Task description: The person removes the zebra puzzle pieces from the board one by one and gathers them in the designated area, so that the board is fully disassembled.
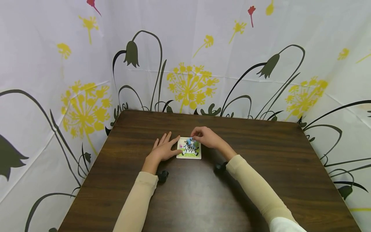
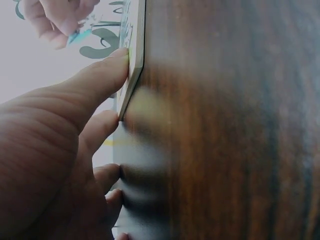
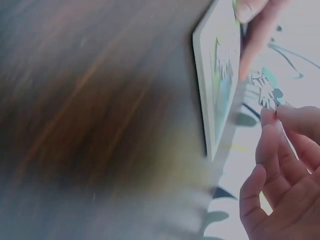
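Observation:
A small square zebra puzzle board [image 1: 188, 157] lies flat on the table, its wooden edge [image 2: 137, 60] showing in the left wrist view. My left hand [image 1: 164, 150] rests at the board's left side, thumb on its face, index fingertip at its corner, the other fingers spread on the tabletop. Between thumb and index finger, my right hand [image 1: 209, 138] pinches a puzzle piece [image 3: 267, 91] with black-and-white stripes and blue. That piece is held above the board, near its upper right part. Zebra body and green ground show on the board.
The dark wooden table [image 1: 185, 199] extends on all sides of the board. A white curtain [image 1: 185, 48] printed with flowers hangs behind and beside it. Black wrist devices [image 1: 163, 176] sit below both wrists.

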